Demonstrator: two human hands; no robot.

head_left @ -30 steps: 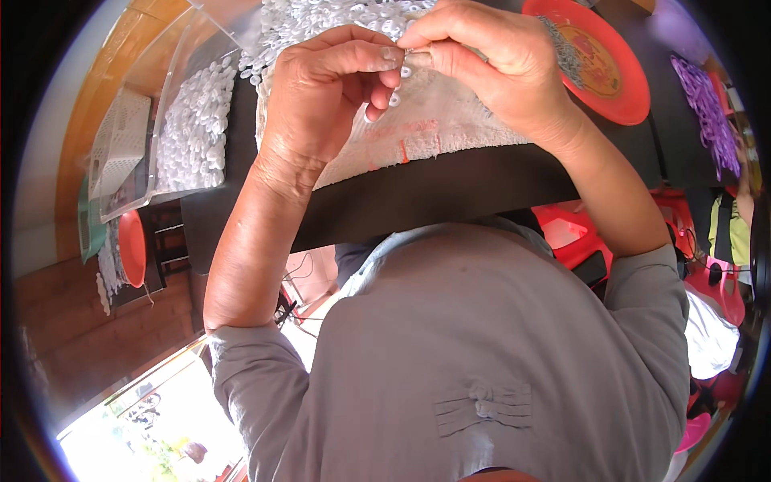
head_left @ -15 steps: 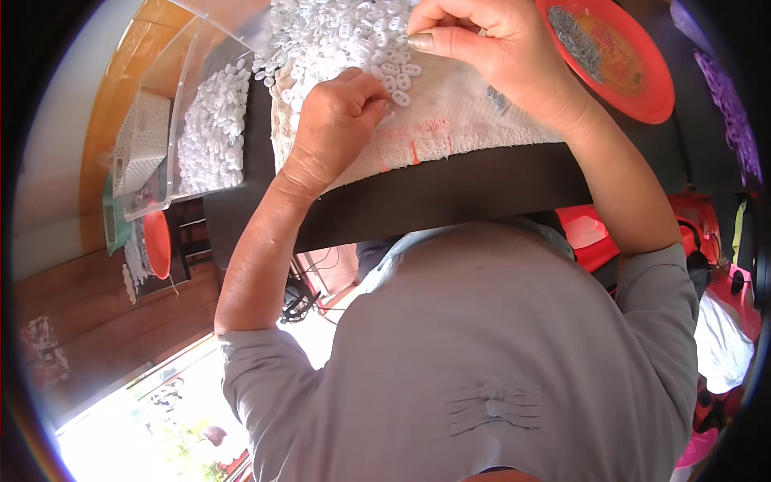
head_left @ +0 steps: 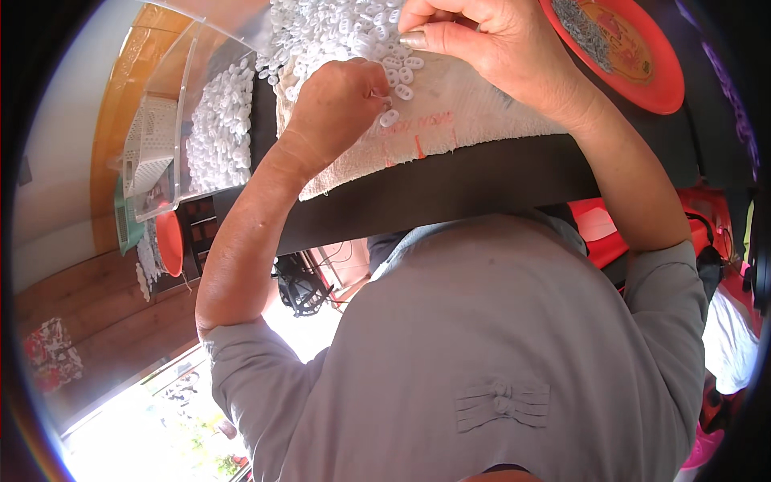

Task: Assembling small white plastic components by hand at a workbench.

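My left hand (head_left: 341,104) is over the pale cloth (head_left: 450,116), its fingers curled closed beside a heap of small white oval plastic pieces with holes (head_left: 329,40). Whatever its fingertips hold is hidden. One loose white oval piece (head_left: 389,119) lies on the cloth just below those fingers. Further right, my right hand (head_left: 494,40) has thumb and forefinger brought together in a pinch at the heap's right edge. Anything between them is too small to make out. Several white pieces lie scattered between the two hands.
A red plate (head_left: 665,90) holding small grey metal-looking bits (head_left: 582,32) stands at the right. At the left is a clear plastic bin (head_left: 178,153) with more white pieces (head_left: 221,132). The dark table edge (head_left: 434,189) runs in front of me. Purple strands (head_left: 731,96) hang far right.
The view has shifted slightly. My left fingers have lifted off the lone white piece, which now shows fully on the cloth. My right hand keeps its pinch near the heap.
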